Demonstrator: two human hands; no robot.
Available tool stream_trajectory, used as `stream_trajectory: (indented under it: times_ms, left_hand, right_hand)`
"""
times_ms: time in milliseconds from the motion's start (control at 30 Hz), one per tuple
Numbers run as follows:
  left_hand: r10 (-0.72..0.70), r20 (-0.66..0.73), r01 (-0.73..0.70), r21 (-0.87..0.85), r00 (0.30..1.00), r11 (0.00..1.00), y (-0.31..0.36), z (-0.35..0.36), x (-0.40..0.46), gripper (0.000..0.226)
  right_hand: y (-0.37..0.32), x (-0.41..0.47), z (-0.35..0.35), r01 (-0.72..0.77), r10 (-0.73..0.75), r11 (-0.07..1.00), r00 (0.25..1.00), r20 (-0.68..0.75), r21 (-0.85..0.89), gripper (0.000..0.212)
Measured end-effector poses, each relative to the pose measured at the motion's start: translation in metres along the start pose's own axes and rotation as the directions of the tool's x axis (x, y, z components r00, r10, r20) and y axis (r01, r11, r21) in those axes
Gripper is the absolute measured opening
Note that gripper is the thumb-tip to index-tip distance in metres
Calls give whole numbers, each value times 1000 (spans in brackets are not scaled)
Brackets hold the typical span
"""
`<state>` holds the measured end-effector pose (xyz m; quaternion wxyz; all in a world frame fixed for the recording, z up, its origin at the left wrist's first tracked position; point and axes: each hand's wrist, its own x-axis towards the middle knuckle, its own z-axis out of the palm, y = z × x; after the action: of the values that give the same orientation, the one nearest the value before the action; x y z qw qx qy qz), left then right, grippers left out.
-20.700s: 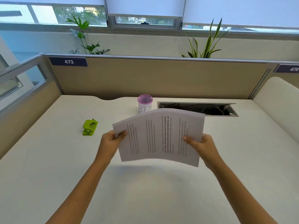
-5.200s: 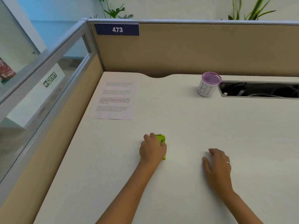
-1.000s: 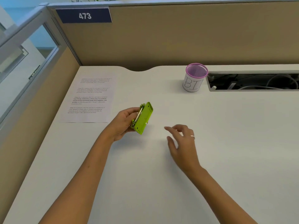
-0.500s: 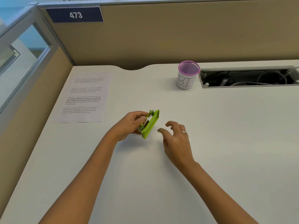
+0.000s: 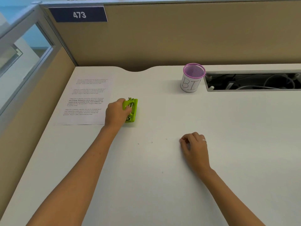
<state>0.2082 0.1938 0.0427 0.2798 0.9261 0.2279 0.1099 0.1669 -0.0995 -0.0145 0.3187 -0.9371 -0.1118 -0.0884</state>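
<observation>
The white table (image 5: 228, 152) carries a printed sheet (image 5: 88, 101) flat at its left, out of the way, and a bin cup (image 5: 190, 82) waits at the back. The left hand (image 5: 116, 112) has its grip closed round the green hole punch (image 5: 132, 110), which rests just right of the sheet, long axis pointing toward the partition. The right hand (image 5: 194, 145) pinches its grip, apparently on one of the scattered paper dots (image 5: 151, 142).

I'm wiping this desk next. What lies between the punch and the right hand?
In the head view, three tiny white paper bits lie scattered on the desk between the punch and the right hand; otherwise that stretch is bare.
</observation>
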Motion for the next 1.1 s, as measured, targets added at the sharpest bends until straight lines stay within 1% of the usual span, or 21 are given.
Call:
stream_trajectory:
  times_ms: [67,200,467,533,600,667,700,733,767,800,867,900,933,1000,1067,1100]
  left_hand:
    - [6,-37,-2,96,999,995,1,2,7,25]
    - [35,3,-34,271,999,962,6,7,21,23]
    - [-37,41,21,338,998,941,7,15,25,24]
    - [-57,42,38,348,998,937,8,13,25,28]
    - [-74,32,57,370,997,927,10,9,22,41]
    - [-76,-10,75,350,997,934,10,2,12,53]
    - [-54,-38,63,321,998,945,9,0,3,56]
    - [-10,-63,28,290,998,957,6,-2,-8,56]
    - [45,-75,-24,260,996,965,2,-3,-23,54]
    - [99,-69,-81,231,993,970,-3,-4,-38,53]
    - [177,-32,-169,171,984,971,-18,-5,-73,52]
    - [198,-13,-194,153,980,969,-28,-4,-91,52]
    - [206,6,-205,149,979,967,-38,-2,-107,51]
    - [191,37,-194,158,981,968,-58,1,-136,48]
    - [174,51,-180,173,983,968,-71,5,-158,44]
    - [176,50,-183,179,983,967,-75,6,-168,42]
  right_hand:
    - [-1,0,2,2,-2,1000,1000,-9,-20,8]
    - [0,0,4,21,-22,999,1000,-17,-48,8]
    - [3,0,7,47,-48,998,999,-21,-49,10]
    - [3,1,7,46,-47,998,999,-19,-46,8]
    - [3,1,7,20,-20,1000,1000,-21,-18,8]
    - [2,-1,5,-24,25,999,999,-26,36,11]
    - [1,-3,5,-17,18,999,1000,-22,46,16]
    - [-2,-5,5,21,-21,999,1000,-1,35,21]
    - [-6,-7,6,81,-82,997,995,51,7,28]
    - [-10,-9,9,144,-138,989,980,143,-37,36]
    - [-19,-15,16,242,-178,960,914,364,-139,55]
    - [-22,-16,20,281,-175,941,880,442,-187,63]
    - [-25,-16,24,317,-175,921,854,489,-224,70]
    - [-35,-13,31,380,-201,893,816,542,-241,76]
    - [-47,-6,38,459,-272,867,762,588,-194,73]
    - [-54,-3,42,508,-322,848,723,611,-154,70]
